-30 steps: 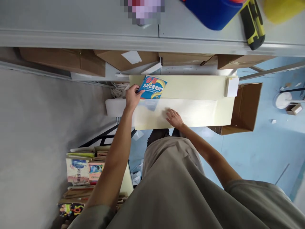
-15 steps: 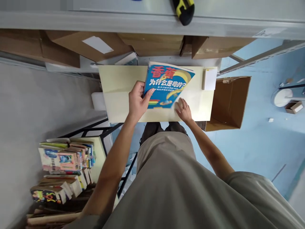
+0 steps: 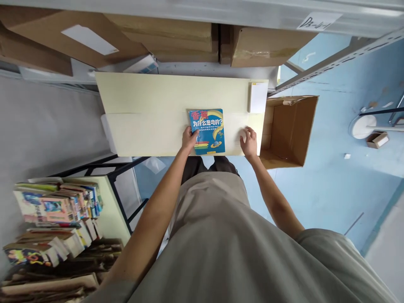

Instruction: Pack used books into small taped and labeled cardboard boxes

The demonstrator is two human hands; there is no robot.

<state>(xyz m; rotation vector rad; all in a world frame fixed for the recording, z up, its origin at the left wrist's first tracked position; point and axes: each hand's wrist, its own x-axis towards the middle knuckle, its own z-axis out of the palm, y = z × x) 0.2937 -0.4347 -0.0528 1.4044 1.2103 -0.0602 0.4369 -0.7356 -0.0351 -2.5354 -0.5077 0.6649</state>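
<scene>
A blue book (image 3: 208, 136) with red and white lettering and a yellow banana on its cover lies face up near the front edge of the pale yellow tabletop (image 3: 145, 99). My left hand (image 3: 190, 139) grips its left edge, thumb on top of the cover and the other fingers partly hidden at the side. To the right of the book, apart from it, my right hand (image 3: 249, 144) rests at the tabletop with slightly bent, spread fingers and nothing in them. A white block, perhaps a stack of labels or a small box (image 3: 258, 97), sits beyond that hand at the right end.
Against the table's right side stands an open cardboard box (image 3: 288, 132). Several closed cartons (image 3: 176, 40) fill a metal shelf behind, under a grey beam (image 3: 195, 12). At lower left, stacked books (image 3: 59, 206) stand beside a black frame (image 3: 118, 198).
The book, tilted up in my left hand before, has come down flat onto the tabletop. My right hand has moved away from the book to the right. The camera view has shifted.
</scene>
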